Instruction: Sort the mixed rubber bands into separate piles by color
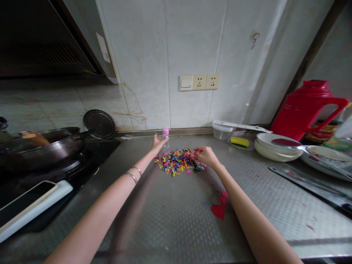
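A loose heap of small, many-coloured rubber bands [178,161] lies on the metal counter between my hands. Just behind its left side stands a small clear bottle with a pink cap [166,131]. My left hand [158,143] is at this bottle, thumb raised and fingers stretched apart across its front. From this angle I cannot tell whether they touch it. At the heap's upper right edge is my right hand [205,154], its fingers bent down and drawn together over the bands. Whatever lies between those fingertips is hidden.
To the left, a wok [59,145] sits on the stove beside a white-edged device [38,209]. On the right are a plastic tub [222,131], a yellow sponge [239,142], stacked bowls [276,151], a cleaver [310,183] and a red thermos [305,110]. Red scraps [219,209] lie near my right forearm.
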`<state>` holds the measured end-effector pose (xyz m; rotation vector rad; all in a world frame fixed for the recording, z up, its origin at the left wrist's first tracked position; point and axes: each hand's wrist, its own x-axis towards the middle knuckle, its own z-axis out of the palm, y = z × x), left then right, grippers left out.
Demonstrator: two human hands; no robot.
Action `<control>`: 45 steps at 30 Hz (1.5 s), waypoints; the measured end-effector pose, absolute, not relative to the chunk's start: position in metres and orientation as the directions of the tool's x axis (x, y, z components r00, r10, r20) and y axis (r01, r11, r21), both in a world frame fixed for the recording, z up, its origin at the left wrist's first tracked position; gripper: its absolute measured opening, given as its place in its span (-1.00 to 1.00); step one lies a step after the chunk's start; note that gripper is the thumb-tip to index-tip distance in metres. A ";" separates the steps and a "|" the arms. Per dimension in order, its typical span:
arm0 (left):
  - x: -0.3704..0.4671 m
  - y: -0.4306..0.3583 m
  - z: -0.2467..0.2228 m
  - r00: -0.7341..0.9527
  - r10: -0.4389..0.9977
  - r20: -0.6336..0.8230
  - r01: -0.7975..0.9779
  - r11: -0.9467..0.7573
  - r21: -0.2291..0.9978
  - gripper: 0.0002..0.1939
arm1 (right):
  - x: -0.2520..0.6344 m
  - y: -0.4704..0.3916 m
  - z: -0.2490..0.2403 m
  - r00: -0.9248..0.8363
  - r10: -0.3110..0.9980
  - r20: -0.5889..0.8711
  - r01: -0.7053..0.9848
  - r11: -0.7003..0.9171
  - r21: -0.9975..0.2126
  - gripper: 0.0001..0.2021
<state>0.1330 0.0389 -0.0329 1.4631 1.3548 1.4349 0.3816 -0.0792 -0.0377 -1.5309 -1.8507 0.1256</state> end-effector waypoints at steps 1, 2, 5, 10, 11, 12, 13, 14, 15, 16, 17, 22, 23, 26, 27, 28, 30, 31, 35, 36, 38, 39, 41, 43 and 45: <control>0.130 0.032 -0.030 -0.176 0.949 0.261 0.192 -0.227 0.955 -0.19 | 0.381 -0.080 -0.037 -0.037 0.888 0.459 0.815 0.293 -0.500 -0.71; 0.128 0.024 -0.028 -0.205 0.944 0.257 0.164 -0.225 0.960 -0.21 | 0.381 -0.081 -0.036 -0.038 0.886 0.462 0.811 0.297 -0.503 -0.71; 0.121 0.001 -0.025 -0.270 0.930 0.250 0.087 -0.235 0.968 -0.31 | 0.379 -0.083 -0.029 -0.037 0.874 0.484 0.795 0.320 -0.515 -0.72; 0.111 -0.037 -0.022 -0.223 0.944 0.242 0.101 -0.225 0.969 -0.68 | 0.367 -0.090 -0.009 -0.036 0.844 0.536 0.753 0.375 -0.541 -0.72; 0.109 -0.044 -0.021 -0.173 0.954 0.244 0.119 -0.226 0.967 -0.73 | 0.363 -0.093 -0.005 -0.050 0.846 0.531 0.743 0.386 -0.546 -0.72; 0.108 -0.050 -0.020 -0.103 0.965 0.242 0.142 -0.227 0.964 -0.77 | 0.359 -0.096 -0.001 -0.082 0.854 0.513 0.736 0.399 -0.547 -0.73; 0.106 -0.056 -0.018 -0.012 0.972 0.236 0.169 -0.231 0.958 -0.79 | 0.355 -0.100 0.001 -0.129 0.865 0.484 0.733 0.412 -0.541 -0.74; 0.105 -0.061 -0.017 0.094 0.970 0.224 0.201 -0.239 0.950 -0.81 | 0.352 -0.104 0.003 -0.187 0.876 0.445 0.735 0.425 -0.529 -0.75; 0.103 -0.065 -0.016 0.205 0.956 0.209 0.235 -0.255 0.938 -0.82 | 0.350 -0.109 0.003 -0.249 0.883 0.399 0.739 0.439 -0.511 -0.76; 0.102 -0.069 -0.015 0.312 0.930 0.195 0.266 -0.283 0.922 -0.84 | 0.348 -0.113 0.001 -0.305 0.885 0.353 0.744 0.453 -0.491 -0.76; 0.100 -0.072 -0.015 0.404 0.896 0.187 0.289 -0.319 0.902 -0.85 | 0.348 -0.117 -0.001 -0.347 0.884 0.312 0.751 0.462 -0.473 -0.77; 0.093 -0.084 -0.023 0.571 0.788 0.229 0.363 -0.493 0.790 -0.89 | 0.355 -0.131 -0.022 -0.363 0.898 0.248 0.778 0.438 -0.449 -0.76; 0.092 -0.087 -0.025 0.572 0.785 0.236 0.391 -0.514 0.764 -0.89 | 0.357 -0.133 -0.025 -0.358 0.901 0.244 0.779 0.432 -0.454 -0.77; 0.090 -0.094 -0.028 0.584 0.780 0.225 0.480 -0.556 0.679 -0.87 | 0.359 -0.138 -0.029 -0.365 0.908 0.205 0.783 0.418 -0.460 -0.77; 0.091 -0.096 -0.029 0.594 0.775 0.215 0.499 -0.565 0.658 -0.87 | 0.359 -0.139 -0.028 -0.370 0.909 0.190 0.786 0.416 -0.458 -0.77; 0.092 -0.098 -0.029 0.608 0.768 0.202 0.511 -0.573 0.641 -0.86 | 0.359 -0.140 -0.028 -0.376 0.909 0.179 0.789 0.415 -0.454 -0.77; 0.094 -0.101 -0.029 0.632 0.754 0.178 0.528 -0.588 0.613 -0.85 | 0.359 -0.141 -0.027 -0.386 0.907 0.167 0.796 0.419 -0.438 -0.77; 0.095 -0.102 -0.028 0.643 0.747 0.171 0.534 -0.596 0.599 -0.85 | 0.359 -0.141 -0.026 -0.392 0.905 0.162 0.799 0.423 -0.427 -0.77; 0.100 -0.107 -0.027 0.666 0.721 0.193 0.534 -0.641 0.551 -0.86 | 0.360 -0.140 -0.025 -0.404 0.902 0.150 0.819 0.430 -0.379 -0.76; 0.101 -0.108 -0.026 0.670 0.716 0.197 0.528 -0.646 0.551 -0.86 | 0.360 -0.140 -0.025 -0.405 0.902 0.148 0.825 0.431 -0.365 -0.76; 0.103 -0.110 -0.025 0.678 0.710 0.189 0.521 -0.646 0.558 -0.87 | 0.359 -0.141 -0.024 -0.402 0.904 0.147 0.839 0.428 -0.336 -0.76; 0.103 -0.111 -0.024 0.682 0.708 0.181 0.520 -0.644 0.561 -0.87 | 0.359 -0.142 -0.024 -0.398 0.905 0.148 0.846 0.425 -0.322 -0.76; 0.104 -0.112 -0.023 0.691 0.703 0.168 0.521 -0.646 0.558 -0.87 | 0.357 -0.143 -0.023 -0.392 0.907 0.155 0.855 0.422 -0.303 -0.76; 0.104 -0.113 -0.022 0.691 0.703 0.170 0.528 -0.651 0.545 -0.87 | 0.354 -0.144 -0.023 -0.391 0.907 0.159 0.857 0.422 -0.297 -0.77; 0.103 -0.112 -0.022 0.684 0.707 0.182 0.536 -0.656 0.531 -0.86 | 0.352 -0.145 -0.022 -0.393 0.906 0.155 0.857 0.422 -0.295 -0.80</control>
